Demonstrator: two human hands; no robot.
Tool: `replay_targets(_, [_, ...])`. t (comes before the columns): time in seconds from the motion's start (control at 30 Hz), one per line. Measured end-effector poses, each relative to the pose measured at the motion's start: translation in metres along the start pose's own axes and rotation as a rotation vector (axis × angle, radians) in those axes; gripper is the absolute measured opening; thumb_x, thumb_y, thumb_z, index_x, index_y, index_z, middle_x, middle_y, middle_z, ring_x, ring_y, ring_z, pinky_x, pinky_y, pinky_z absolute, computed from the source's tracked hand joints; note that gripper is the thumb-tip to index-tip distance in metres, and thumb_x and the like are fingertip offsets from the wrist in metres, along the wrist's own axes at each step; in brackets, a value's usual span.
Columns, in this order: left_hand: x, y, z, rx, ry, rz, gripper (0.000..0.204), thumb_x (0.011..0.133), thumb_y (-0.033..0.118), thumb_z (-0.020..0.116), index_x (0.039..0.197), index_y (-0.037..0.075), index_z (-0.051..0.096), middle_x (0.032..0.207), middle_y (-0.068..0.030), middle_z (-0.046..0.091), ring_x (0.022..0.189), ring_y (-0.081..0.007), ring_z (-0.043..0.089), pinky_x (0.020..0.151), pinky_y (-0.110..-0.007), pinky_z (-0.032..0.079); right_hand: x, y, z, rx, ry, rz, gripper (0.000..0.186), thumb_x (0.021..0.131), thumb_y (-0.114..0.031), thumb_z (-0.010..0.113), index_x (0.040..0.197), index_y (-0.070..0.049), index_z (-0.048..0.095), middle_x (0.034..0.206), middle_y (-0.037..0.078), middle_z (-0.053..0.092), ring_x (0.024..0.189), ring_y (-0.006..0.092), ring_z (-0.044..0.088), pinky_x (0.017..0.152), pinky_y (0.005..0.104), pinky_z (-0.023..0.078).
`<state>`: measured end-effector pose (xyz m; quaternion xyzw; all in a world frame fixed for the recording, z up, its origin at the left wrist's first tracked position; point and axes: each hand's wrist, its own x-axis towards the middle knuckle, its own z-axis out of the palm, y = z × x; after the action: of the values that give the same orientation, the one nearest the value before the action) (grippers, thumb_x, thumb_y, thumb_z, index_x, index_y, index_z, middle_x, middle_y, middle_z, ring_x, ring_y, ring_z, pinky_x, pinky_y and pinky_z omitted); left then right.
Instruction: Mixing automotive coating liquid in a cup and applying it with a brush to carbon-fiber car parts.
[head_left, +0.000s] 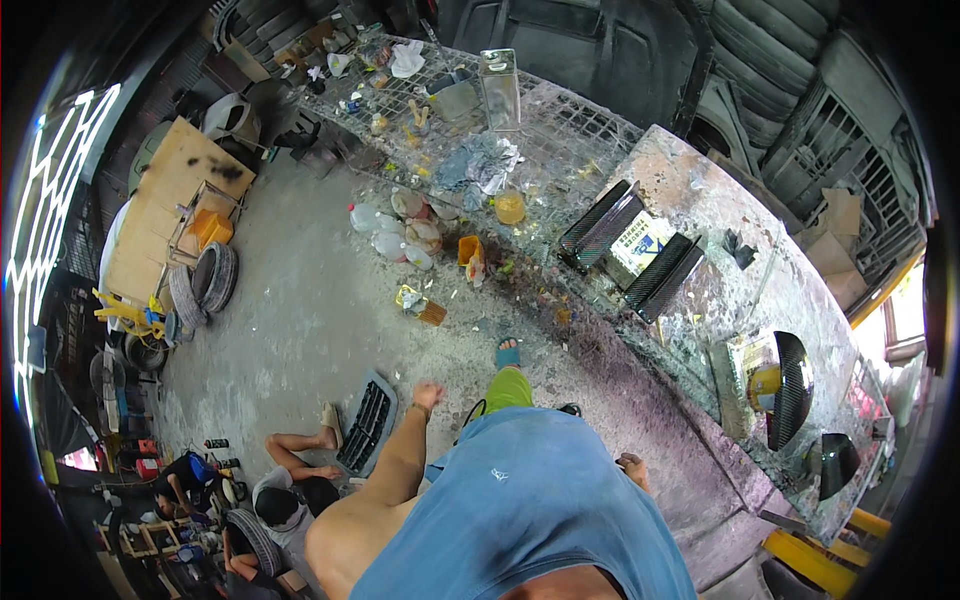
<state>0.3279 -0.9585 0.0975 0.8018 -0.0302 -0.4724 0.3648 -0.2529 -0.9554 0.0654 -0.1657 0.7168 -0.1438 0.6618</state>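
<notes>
I stand on a concrete floor in a blue sleeveless shirt, green shorts and a blue sandal (508, 353). My left hand (428, 393) hangs at my side with its fingers loosely curled and nothing in it, above a black car grille (368, 420) lying on the floor. My right hand (632, 466) shows only partly past the shirt's edge, near the foot of a paint-splattered workbench (700, 215); its fingers are too hidden to judge. Neither hand touches anything.
Black carbon-weave panels (628, 245) and mirror covers (792, 388) lie on the bench. A wire-mesh table (560, 130) holds a clear container (500, 88) and clutter. Plastic bottles (400, 235) stand below it. Tyres (205, 280) and a wooden board (165, 205) are at left. Another person (290, 490) sits on the floor.
</notes>
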Motion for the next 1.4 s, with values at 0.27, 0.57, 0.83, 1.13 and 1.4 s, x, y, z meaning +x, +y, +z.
replay_targets(0.27, [0.096,0.224,0.109,-0.202,-0.299,0.398,0.016,0.092,0.018,0.064,0.087,0.003,0.063,0.08,-0.0062,0.067,0.07,-0.0137,0.064,0.06,-0.026,0.049,-0.027,-0.025,0.03,0.169,0.22,0.0,0.028,0.092,-0.011,0.049,0.119,-0.006,0.056,0.1,0.011,0.066,0.082,0.0223,0.066,0.063,0.0354,0.054])
replay_targets(0.57, [0.176,0.391,0.186,-0.153,-0.412,0.533,0.028,0.087,0.034,0.072,0.085,0.007,0.066,0.082,0.001,0.067,0.075,-0.0064,0.059,0.064,-0.024,0.047,-0.058,-0.042,0.148,0.195,0.291,0.017,0.025,0.094,-0.015,0.054,0.118,-0.012,0.059,0.099,0.007,0.067,0.077,0.0199,0.066,0.065,0.0338,0.053])
replay_targets(0.83, [0.209,0.412,0.203,0.191,-0.653,0.416,0.037,0.08,0.039,0.078,0.087,0.007,0.063,0.077,0.0021,0.059,0.072,-0.0077,0.053,0.065,-0.026,0.045,-0.053,-0.034,0.229,0.248,0.248,-0.005,0.032,0.096,-0.02,0.057,0.124,-0.006,0.056,0.109,0.009,0.066,0.094,0.022,0.063,0.078,0.0372,0.052])
replay_targets(1.13, [0.193,0.388,0.241,0.393,-0.686,0.604,0.1,0.065,0.044,0.088,0.136,-0.004,0.035,0.12,-0.0214,0.059,0.112,-0.0308,0.058,0.094,-0.038,0.048,-0.062,-0.035,0.256,0.289,0.296,0.053,0.032,0.096,-0.022,0.057,0.124,-0.006,0.056,0.111,0.011,0.066,0.094,0.0253,0.064,0.077,0.0383,0.053])
replay_targets(1.4, [0.153,0.403,0.233,0.654,-0.55,0.696,0.118,0.065,0.051,0.083,0.149,0.0,0.018,0.151,-0.023,0.029,0.141,-0.0343,0.027,0.114,-0.044,0.026,-0.062,-0.082,0.235,0.159,0.225,0.081,0.032,0.096,-0.022,0.057,0.124,-0.006,0.057,0.11,0.011,0.066,0.092,0.0252,0.064,0.075,0.038,0.053])
